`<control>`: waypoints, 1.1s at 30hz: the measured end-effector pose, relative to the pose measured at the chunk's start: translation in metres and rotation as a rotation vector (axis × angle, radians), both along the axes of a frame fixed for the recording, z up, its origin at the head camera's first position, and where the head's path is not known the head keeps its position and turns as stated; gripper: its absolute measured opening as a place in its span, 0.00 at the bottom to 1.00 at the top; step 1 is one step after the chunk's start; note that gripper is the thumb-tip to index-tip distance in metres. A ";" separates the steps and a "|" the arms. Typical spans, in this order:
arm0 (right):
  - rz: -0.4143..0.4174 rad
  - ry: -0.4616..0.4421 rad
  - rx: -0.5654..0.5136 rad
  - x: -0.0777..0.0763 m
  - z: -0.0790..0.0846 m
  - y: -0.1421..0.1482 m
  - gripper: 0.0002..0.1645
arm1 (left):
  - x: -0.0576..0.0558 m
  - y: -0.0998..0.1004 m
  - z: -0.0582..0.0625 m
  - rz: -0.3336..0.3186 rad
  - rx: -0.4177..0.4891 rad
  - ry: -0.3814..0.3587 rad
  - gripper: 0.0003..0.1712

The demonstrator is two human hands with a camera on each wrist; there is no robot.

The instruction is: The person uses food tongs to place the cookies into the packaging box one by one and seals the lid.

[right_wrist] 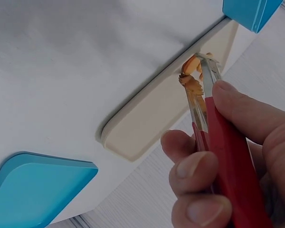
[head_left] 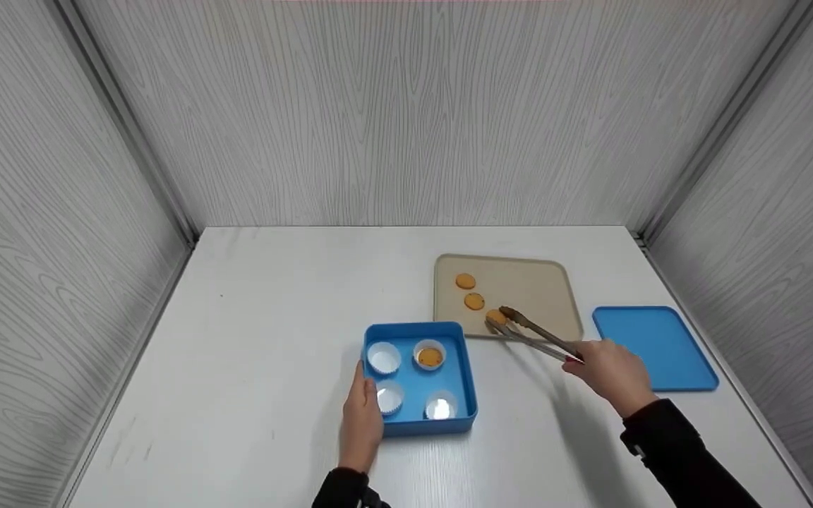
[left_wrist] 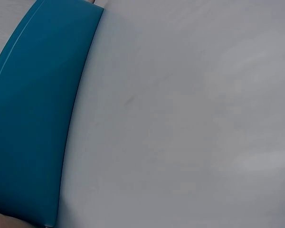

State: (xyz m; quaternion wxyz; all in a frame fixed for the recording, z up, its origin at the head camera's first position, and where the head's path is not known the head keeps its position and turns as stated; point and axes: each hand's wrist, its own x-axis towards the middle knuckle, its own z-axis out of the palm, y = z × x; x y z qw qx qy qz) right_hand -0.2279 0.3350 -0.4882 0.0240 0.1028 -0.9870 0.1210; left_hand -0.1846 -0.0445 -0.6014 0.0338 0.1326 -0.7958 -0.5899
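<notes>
My right hand [head_left: 610,372] grips a pair of tongs [right_wrist: 235,161] with red handles. The tong tips lie either side of a round cookie [head_left: 496,317] at the front edge of the beige tray [head_left: 533,289]. Two more cookies [head_left: 474,301] lie on that tray, to its left. With my left hand [head_left: 360,423] I hold the left wall of a square blue box [head_left: 406,428], thumb at the rim. White paper cups stand inside it; the back right cup [head_left: 429,355] contains a cookie, while the front right cup [head_left: 441,406] shows a bright glare.
A flat blue tray [head_left: 660,349] lies at the right, beside the beige tray and behind my right wrist. Grey wood-grain panels [head_left: 406,113] enclose the white table [head_left: 272,317] at the back and both sides.
</notes>
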 end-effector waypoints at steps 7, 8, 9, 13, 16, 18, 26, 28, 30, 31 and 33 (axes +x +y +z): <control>-0.001 0.043 0.004 0.001 -0.004 0.002 0.09 | -0.001 0.000 0.000 -0.006 0.007 0.000 0.32; -0.001 0.046 0.003 0.001 -0.005 0.002 0.08 | -0.001 0.000 0.000 -0.007 0.006 0.002 0.32; -0.002 0.050 0.003 0.001 -0.005 0.002 0.07 | -0.001 0.000 0.000 -0.008 0.003 0.006 0.32; -0.005 0.058 0.005 0.001 -0.007 0.003 0.05 | 0.000 -0.001 -0.001 -0.011 -0.002 0.017 0.31; -0.004 0.067 0.005 0.003 -0.006 0.003 0.05 | 0.000 -0.001 -0.001 -0.012 -0.009 0.021 0.31; -0.004 0.072 0.005 0.004 -0.006 0.003 0.04 | 0.000 -0.001 -0.001 -0.011 -0.014 0.019 0.32; -0.011 0.061 0.022 0.005 -0.003 0.006 0.04 | -0.001 0.000 -0.001 -0.009 -0.006 0.018 0.31; -0.010 0.059 0.023 0.006 -0.002 0.008 0.05 | -0.001 0.000 -0.001 -0.005 -0.004 0.010 0.31; -0.009 0.059 0.023 0.007 0.000 0.009 0.05 | -0.001 0.000 -0.001 -0.001 -0.006 0.003 0.31; -0.008 0.060 0.022 0.008 0.000 0.010 0.05 | -0.001 0.000 -0.001 0.000 -0.008 0.001 0.31; -0.010 0.056 0.018 0.009 0.002 0.011 0.05 | -0.001 0.000 0.000 0.003 -0.015 -0.006 0.32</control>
